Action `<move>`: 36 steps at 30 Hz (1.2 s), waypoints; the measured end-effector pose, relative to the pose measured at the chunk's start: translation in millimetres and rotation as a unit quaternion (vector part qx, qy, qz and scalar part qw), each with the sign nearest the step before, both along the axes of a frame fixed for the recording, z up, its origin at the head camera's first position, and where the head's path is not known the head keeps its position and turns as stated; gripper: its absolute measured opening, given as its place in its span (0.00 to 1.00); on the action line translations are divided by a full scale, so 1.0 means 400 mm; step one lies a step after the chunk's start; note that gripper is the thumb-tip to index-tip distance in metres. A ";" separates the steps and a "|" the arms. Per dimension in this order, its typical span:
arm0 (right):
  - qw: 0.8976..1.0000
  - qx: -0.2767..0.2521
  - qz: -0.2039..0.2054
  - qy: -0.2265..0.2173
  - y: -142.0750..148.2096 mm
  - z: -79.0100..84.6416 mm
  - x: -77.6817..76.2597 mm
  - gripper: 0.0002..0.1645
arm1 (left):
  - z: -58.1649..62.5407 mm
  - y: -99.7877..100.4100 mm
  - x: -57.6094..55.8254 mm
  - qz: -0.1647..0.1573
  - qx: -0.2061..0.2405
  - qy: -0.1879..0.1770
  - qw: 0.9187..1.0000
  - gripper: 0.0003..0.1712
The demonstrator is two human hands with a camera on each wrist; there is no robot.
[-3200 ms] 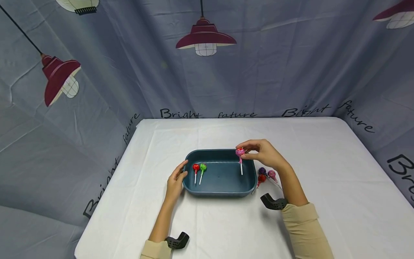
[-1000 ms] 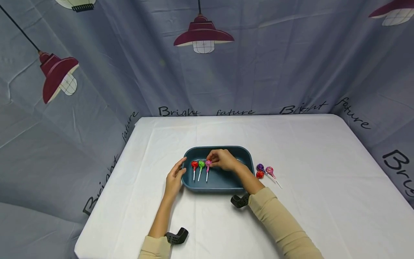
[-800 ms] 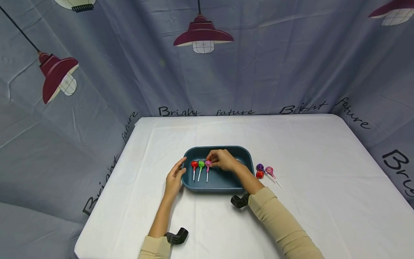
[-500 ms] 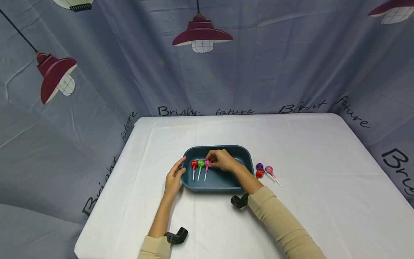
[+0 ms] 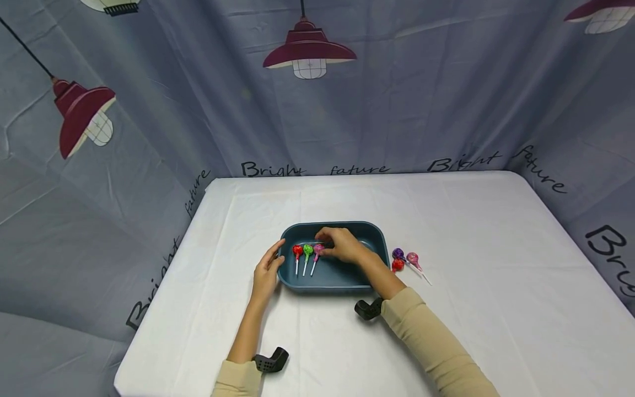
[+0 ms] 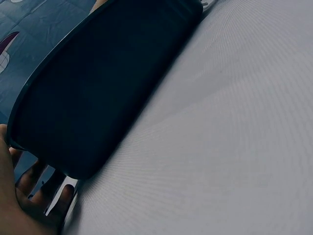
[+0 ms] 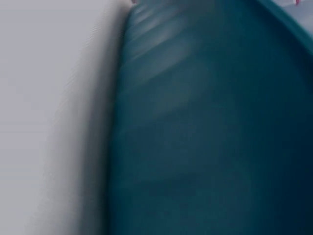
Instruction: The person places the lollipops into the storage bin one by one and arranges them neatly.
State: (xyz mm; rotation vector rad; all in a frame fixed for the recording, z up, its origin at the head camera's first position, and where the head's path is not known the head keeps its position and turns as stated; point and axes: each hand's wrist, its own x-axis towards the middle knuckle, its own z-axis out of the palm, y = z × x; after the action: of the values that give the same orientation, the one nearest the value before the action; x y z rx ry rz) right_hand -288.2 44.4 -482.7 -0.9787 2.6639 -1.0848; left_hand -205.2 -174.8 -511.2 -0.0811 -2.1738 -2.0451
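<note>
In the head view, a dark teal tray (image 5: 337, 286) stands on the white-covered table. A red lollipop (image 5: 297, 250), a green lollipop (image 5: 307, 250) and a pink lollipop (image 5: 318, 249) lie side by side in its left half, sticks toward the near side. My right hand (image 5: 342, 244) reaches over the tray, thumb and fingertips at the pink lollipop's head. My left hand (image 5: 266, 275) holds the tray's left end. The left wrist view shows that hand (image 6: 32, 196) at the tray's end, fingers spread. In the right wrist view the tray (image 7: 171, 127) fills much of the frame.
Right of the tray lie a purple lollipop (image 5: 398, 253), another red lollipop (image 5: 398, 264) and another pink lollipop (image 5: 413, 258), close together. Behind the table (image 5: 486, 231) hangs a grey-blue curtain (image 5: 407, 99) printed with lamps.
My right hand has brought the pink lollipop from the tray's right side to beside the green one. Its stick then swung slightly left. The left hand stays at the tray's end.
</note>
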 end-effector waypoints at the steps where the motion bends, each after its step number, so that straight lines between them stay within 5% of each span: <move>1: 1.000 0.000 -0.003 0.002 0.002 0.003 0.002 0.20 | -0.009 -0.002 -0.004 0.001 0.002 0.001 1.000 0.22; 5: 1.000 -0.014 -0.015 0.013 0.014 0.015 0.012 0.19 | -0.040 -0.006 -0.018 0.008 0.000 0.010 1.000 0.22; 13: 0.997 -0.064 -0.031 0.005 0.056 0.053 0.055 0.18 | -0.044 -0.009 -0.018 0.018 -0.010 0.024 0.999 0.22; 22: 0.991 -0.119 -0.063 -0.003 0.137 0.108 0.086 0.17 | 0.011 0.003 0.004 -0.005 -0.001 0.010 1.000 0.22; 27: 0.985 -0.127 -0.117 -0.011 0.216 0.131 0.094 0.18 | 0.026 0.008 0.011 -0.004 -0.009 0.007 1.000 0.22; 36: 0.973 -0.114 -0.201 0.019 0.344 0.077 0.081 0.19 | 0.019 0.005 0.009 0.004 -0.008 0.006 1.000 0.22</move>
State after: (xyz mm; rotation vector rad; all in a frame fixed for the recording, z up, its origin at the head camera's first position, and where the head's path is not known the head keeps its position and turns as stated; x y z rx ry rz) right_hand -255.9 181.9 -451.8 -0.4923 2.8931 -1.4892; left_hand -201.5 -172.7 -503.6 -0.0874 -2.1796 -2.0175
